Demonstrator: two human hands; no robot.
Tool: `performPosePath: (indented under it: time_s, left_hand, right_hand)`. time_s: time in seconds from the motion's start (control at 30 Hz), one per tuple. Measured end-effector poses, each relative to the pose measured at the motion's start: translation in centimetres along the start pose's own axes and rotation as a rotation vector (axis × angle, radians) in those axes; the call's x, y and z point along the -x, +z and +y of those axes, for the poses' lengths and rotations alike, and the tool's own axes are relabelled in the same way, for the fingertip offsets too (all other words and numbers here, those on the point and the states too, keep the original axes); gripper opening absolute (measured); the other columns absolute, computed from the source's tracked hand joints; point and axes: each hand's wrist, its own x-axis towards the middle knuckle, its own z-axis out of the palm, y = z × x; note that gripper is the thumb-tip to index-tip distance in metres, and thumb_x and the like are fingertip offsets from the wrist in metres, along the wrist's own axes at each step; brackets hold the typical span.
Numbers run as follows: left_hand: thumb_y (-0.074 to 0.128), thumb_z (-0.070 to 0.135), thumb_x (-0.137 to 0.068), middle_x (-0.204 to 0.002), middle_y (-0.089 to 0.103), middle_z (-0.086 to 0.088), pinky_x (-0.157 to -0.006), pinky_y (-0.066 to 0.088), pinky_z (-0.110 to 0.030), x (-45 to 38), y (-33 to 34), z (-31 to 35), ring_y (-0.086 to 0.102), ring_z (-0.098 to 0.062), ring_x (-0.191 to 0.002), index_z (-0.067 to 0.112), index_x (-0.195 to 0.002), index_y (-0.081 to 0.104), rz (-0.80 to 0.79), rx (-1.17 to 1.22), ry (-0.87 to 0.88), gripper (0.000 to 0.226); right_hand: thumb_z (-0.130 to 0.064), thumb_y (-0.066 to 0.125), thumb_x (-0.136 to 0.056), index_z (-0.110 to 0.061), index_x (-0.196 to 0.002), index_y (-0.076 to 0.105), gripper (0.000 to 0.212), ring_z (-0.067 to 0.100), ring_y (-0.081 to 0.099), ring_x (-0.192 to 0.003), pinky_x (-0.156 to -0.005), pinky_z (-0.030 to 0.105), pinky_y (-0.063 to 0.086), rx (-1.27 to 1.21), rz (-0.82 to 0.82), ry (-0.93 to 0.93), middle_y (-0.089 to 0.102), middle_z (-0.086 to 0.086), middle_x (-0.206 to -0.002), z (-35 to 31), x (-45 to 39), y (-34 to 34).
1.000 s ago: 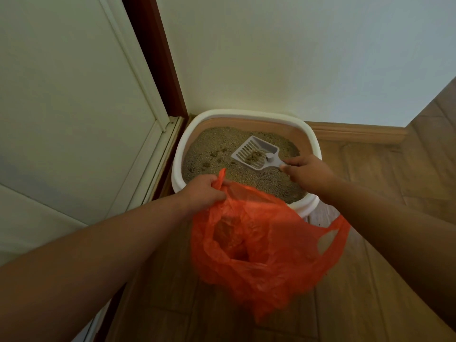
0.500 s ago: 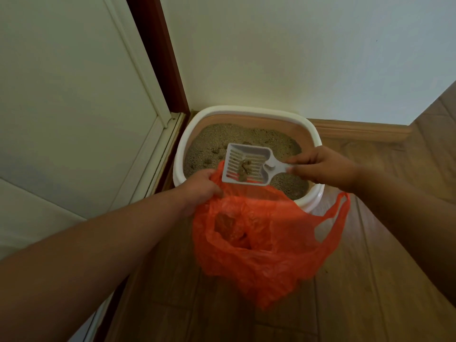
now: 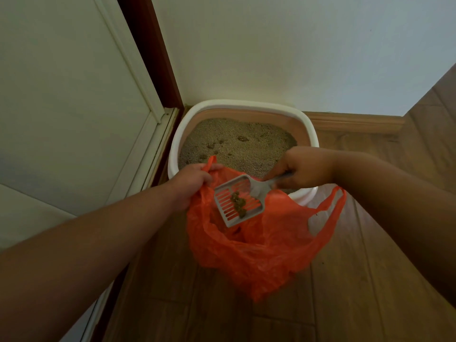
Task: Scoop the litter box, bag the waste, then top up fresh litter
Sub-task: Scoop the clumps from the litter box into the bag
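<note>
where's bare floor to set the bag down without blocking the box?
Free: wooden floor right of the orange bag, out to the baseboard; also the strip below the bag. Crowded: the litter box front rim, where the left hand holds the bag open and the right hand holds the scoop over it.

Two forearms enter from the lower corners, both bare as far up as the view shows; no sleeve edge visible on either. Left hand (image 3: 195, 180) and right hand (image 3: 306, 169) are bare: no glove, ring, watch or band seen on the fingers or wrists that show. Nails are too small and dim to tell apart, and nothing of the person shows beyond the arms.
</note>
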Motion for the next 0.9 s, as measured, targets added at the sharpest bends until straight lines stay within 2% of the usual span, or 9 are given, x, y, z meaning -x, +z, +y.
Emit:
performPosePath:
  time_s: [0.1,0.23,0.33,0.4,0.47,0.63,0.7,0.8,0.9]
  left_hand:
    - [0.043,-0.014,-0.079,-0.116,0.07,-0.02,-0.068,0.051,-0.036,-0.2,-0.4,-0.1,0.061,-0.028,-0.078,0.019,-0.12,0.077,0.026,0.066,-0.01,0.062]
    - [0.043,-0.012,-0.08,-0.122,0.069,-0.021,-0.069,0.05,-0.036,-0.1,-0.3,-0.1,0.058,-0.031,-0.087,0.02,-0.119,0.077,0.027,0.072,-0.02,0.062]
    - [0.041,-0.012,-0.081,-0.12,0.068,-0.019,-0.07,0.049,-0.034,0.0,0.0,0.0,0.058,-0.03,-0.089,0.019,-0.123,0.075,0.03,0.07,-0.02,0.062]
    - [0.041,-0.012,-0.081,-0.123,0.067,-0.019,-0.074,0.05,-0.035,0.0,0.1,0.0,0.06,-0.03,-0.092,0.018,-0.124,0.074,0.029,0.056,-0.018,0.062]
    - [0.042,-0.012,-0.081,-0.129,0.067,-0.021,-0.079,0.051,-0.038,-0.1,0.1,-0.1,0.061,-0.03,-0.094,0.019,-0.124,0.074,0.024,0.056,-0.021,0.062]
    - [0.042,-0.011,-0.081,-0.13,0.067,-0.02,-0.106,0.05,-0.052,-0.1,-0.1,-0.3,0.062,-0.035,-0.108,0.02,-0.126,0.073,0.024,0.017,-0.024,0.063]
    - [0.041,-0.012,-0.083,-0.129,0.067,-0.019,-0.1,0.055,-0.047,0.1,0.1,-0.3,0.064,-0.034,-0.105,0.019,-0.129,0.071,0.012,0.022,-0.022,0.064]
    - [0.039,-0.013,-0.084,-0.128,0.068,-0.019,-0.078,0.057,-0.034,0.4,0.4,-0.4,0.066,-0.027,-0.094,0.017,-0.131,0.069,-0.008,0.031,-0.009,0.063]
    - [0.04,-0.013,-0.085,-0.126,0.069,-0.019,-0.074,0.057,-0.034,0.4,0.2,-0.4,0.066,-0.025,-0.089,0.018,-0.131,0.07,-0.016,0.038,-0.012,0.063]
  right_hand:
    - [-0.037,0.06,-0.099,-0.041,-0.129,0.069,0.032,0.0,0.066,-0.091,-0.089,0.031,0.053,0.094,-0.071,-0.019,0.074,-0.021,-0.109,-1.8,-0.3,-0.6]
    - [-0.039,0.058,-0.1,-0.04,-0.127,0.069,0.03,0.0,0.06,-0.084,-0.073,0.02,0.045,0.228,-0.166,-0.025,0.072,-0.022,-0.11,-4.5,-0.2,-1.1]
    - [-0.04,0.057,-0.099,-0.041,-0.127,0.07,0.03,0.007,0.064,-0.092,-0.082,0.028,0.052,0.333,-0.228,-0.011,0.074,-0.018,-0.113,-6.1,-0.2,-1.5]
    - [-0.041,0.056,-0.098,-0.041,-0.124,0.071,0.03,0.014,0.068,-0.096,-0.086,0.036,0.056,0.413,-0.241,-0.013,0.075,-0.016,-0.108,-6.9,-0.3,-1.8]
    - [-0.04,0.057,-0.097,-0.041,-0.123,0.071,0.03,0.016,0.068,-0.097,-0.085,0.038,0.057,0.461,-0.217,-0.027,0.075,-0.015,-0.107,-7.6,-0.2,-2.2]
    - [-0.04,0.058,-0.095,-0.043,-0.123,0.07,0.031,0.016,0.068,-0.096,-0.084,0.037,0.057,0.478,-0.188,-0.051,0.075,-0.016,-0.106,-8.5,0.0,-2.9]
    - [-0.04,0.057,-0.095,-0.04,-0.121,0.072,0.029,0.016,0.068,-0.097,-0.083,0.036,0.058,0.503,-0.2,-0.065,0.075,-0.014,-0.106,-8.6,0.1,-2.8]
    - [-0.038,0.055,-0.094,-0.035,-0.115,0.074,0.028,0.018,0.069,-0.095,-0.081,0.038,0.059,0.532,-0.204,-0.072,0.076,-0.01,-0.103,-8.6,0.0,-2.6]
    - [-0.039,0.052,-0.093,-0.034,-0.111,0.074,0.029,0.018,0.07,-0.094,-0.079,0.039,0.059,0.571,-0.18,-0.072,0.076,-0.01,-0.102,-8.6,0.1,-2.5]
